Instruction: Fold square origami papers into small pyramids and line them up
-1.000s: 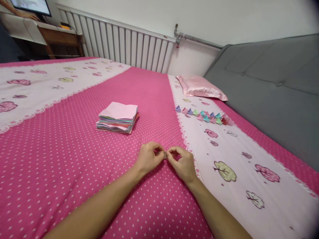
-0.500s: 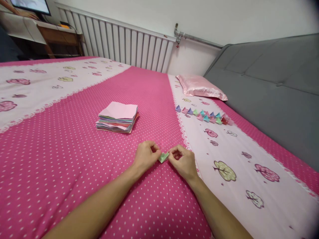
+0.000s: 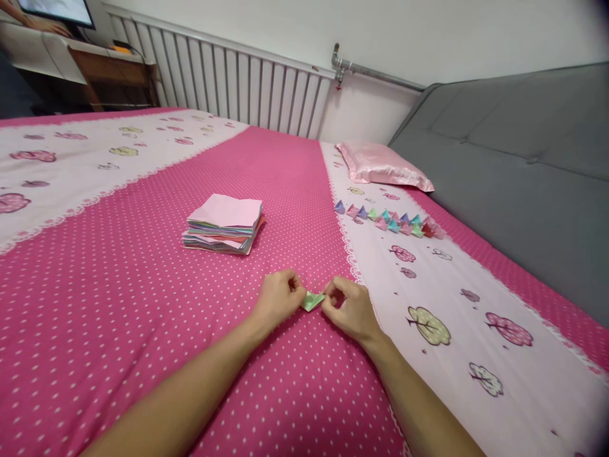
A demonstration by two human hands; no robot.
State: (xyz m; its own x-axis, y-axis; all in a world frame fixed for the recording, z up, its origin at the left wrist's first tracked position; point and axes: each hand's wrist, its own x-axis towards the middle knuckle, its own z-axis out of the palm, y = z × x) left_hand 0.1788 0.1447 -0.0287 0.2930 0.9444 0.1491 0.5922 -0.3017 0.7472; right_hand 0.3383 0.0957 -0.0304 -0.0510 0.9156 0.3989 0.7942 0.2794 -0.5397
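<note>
A small piece of folded green paper (image 3: 312, 301) is held between my two hands, just above or on the pink dotted bedspread (image 3: 143, 304); I cannot tell which. My left hand (image 3: 280, 296) pinches its left corner between thumb and fingers. On the other side, my right hand (image 3: 348, 307) pinches the right corner. Beyond my left hand stands a stack of coloured paper sheets (image 3: 223, 222), pale pink on top. Several small folded paper pieces (image 3: 392, 222) in blue, pink, green and red lie in rows on the white band to the right.
A pink satin pillow (image 3: 380, 166) lies near the grey padded headboard (image 3: 514, 139). Behind the bed are a white radiator (image 3: 228, 76) and a pipe. At the far left, another person's hand (image 3: 52, 28) rests on a desk by a monitor (image 3: 57, 9).
My hands have drawn slightly apart, and the green paper between them looks wider and flatter. The stack and the folded pieces stay in place.
</note>
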